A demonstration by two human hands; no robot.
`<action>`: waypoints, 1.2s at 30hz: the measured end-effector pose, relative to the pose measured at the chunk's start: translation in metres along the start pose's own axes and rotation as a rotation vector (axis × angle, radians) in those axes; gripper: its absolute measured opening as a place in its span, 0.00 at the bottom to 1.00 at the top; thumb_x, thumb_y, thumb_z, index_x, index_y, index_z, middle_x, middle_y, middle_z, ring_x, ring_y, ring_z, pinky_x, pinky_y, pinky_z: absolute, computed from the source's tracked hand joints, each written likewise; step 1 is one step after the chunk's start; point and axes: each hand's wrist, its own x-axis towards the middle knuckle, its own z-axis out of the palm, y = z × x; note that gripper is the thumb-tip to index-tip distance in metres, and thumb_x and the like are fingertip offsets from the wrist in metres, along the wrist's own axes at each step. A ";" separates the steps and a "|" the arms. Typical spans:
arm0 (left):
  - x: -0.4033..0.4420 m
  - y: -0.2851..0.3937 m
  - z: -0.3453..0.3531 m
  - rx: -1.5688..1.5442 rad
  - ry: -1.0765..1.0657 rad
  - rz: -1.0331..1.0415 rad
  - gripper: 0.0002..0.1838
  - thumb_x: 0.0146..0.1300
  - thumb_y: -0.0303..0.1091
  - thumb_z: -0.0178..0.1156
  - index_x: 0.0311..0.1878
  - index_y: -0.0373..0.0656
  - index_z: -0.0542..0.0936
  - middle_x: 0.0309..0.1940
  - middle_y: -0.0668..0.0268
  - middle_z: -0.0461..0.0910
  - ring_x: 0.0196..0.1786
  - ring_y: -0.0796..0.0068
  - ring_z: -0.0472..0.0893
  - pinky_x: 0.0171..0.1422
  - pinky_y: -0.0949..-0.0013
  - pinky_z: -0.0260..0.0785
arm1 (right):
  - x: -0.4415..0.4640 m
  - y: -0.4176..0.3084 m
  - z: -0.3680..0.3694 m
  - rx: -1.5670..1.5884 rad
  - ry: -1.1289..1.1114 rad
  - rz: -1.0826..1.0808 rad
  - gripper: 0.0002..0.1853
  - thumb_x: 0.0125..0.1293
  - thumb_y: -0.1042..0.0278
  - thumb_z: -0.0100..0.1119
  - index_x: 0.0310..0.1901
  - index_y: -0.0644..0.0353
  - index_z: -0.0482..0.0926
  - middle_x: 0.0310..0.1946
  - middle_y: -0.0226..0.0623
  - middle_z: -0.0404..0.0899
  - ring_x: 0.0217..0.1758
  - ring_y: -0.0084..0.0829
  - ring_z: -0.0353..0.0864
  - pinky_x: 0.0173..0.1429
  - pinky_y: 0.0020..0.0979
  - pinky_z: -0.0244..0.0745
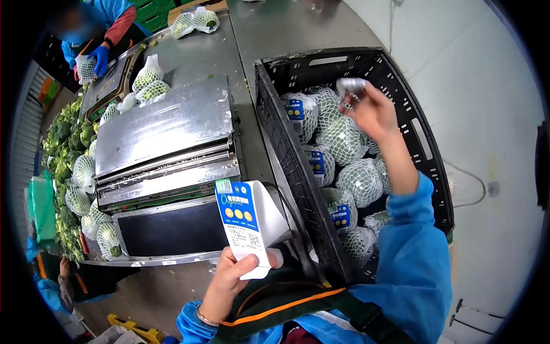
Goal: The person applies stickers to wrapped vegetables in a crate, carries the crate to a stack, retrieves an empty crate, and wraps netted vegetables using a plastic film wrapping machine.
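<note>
My left hand (232,276) grips a strip of labels (247,221) on white backing, with a blue printed label facing me. The strip curls back over itself. My right hand (375,113) is raised over the far part of a black plastic crate (298,189), its fingers pinching a small shiny whitish piece (352,85); blur hides what kind it is. Below that hand, the crate holds several round bundles in white foam netting (342,140), greenish underneath. Some carry a blue label (295,110) like those on the strip.
Left of the crate stands a metal wrapping machine (163,129) with a dark plate (172,226) in front. Netted bundles and loose broccoli (63,132) lie beyond it. At the upper left, a co-worker's blue-gloved hand (100,59) holds a netted bundle. A white wall (487,114) borders the crate.
</note>
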 end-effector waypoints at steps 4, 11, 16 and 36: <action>0.018 0.006 0.000 -0.237 -0.276 0.187 0.26 0.57 0.39 0.59 0.57 0.38 0.70 0.42 0.52 0.78 0.49 0.51 0.74 0.49 0.57 0.67 | -0.073 0.008 0.042 -0.437 -0.335 -0.148 0.17 0.54 0.72 0.58 0.45 0.69 0.76 0.47 0.49 0.77 0.52 0.45 0.75 0.60 0.48 0.65; 0.039 0.016 0.042 -0.431 -0.381 -0.051 0.40 0.56 0.44 0.60 0.69 0.55 0.50 0.69 0.50 0.47 0.69 0.43 0.50 0.61 0.44 0.61 | -0.116 0.030 0.116 -0.717 -0.763 -0.337 0.12 0.41 0.70 0.65 0.33 0.58 0.82 0.39 0.40 0.81 0.46 0.42 0.79 0.57 0.47 0.57; 0.035 0.016 0.043 -0.459 -0.351 -0.029 0.38 0.58 0.43 0.58 0.68 0.51 0.51 0.67 0.52 0.51 0.66 0.47 0.59 0.53 0.51 0.71 | -0.123 0.029 0.136 -0.817 -0.811 -0.193 0.09 0.47 0.74 0.66 0.33 0.61 0.82 0.36 0.39 0.81 0.40 0.34 0.78 0.48 0.34 0.64; 0.016 0.037 0.023 -0.290 -0.319 0.274 0.33 0.62 0.41 0.52 0.68 0.47 0.51 0.63 0.47 0.59 0.62 0.41 0.62 0.57 0.38 0.64 | -0.111 0.014 0.106 -1.281 0.159 -0.478 0.05 0.60 0.76 0.56 0.37 0.67 0.76 0.25 0.33 0.77 0.24 0.18 0.75 0.26 0.20 0.69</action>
